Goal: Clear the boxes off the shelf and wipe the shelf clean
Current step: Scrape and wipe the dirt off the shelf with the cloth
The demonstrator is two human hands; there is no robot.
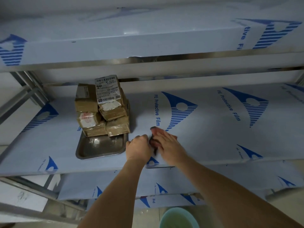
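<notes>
Two hands meet on the middle shelf [213, 137], which is covered in blue-printed protective film. Right hand [167, 144]: fingers extended and fairly flat, pressing a dark cloth [153, 142] against the shelf surface. Left hand [139, 147]: fingers curled, touching the cloth's left edge; whether it actually grips the cloth cannot be told. Just left of the hands, a shallow metal tray [100, 148] rests on the same shelf; a stack of taped cardboard boxes [102, 111] occupies its far end, its near end bare. Below, a pale green bucket [178, 218] stands on the floor.
</notes>
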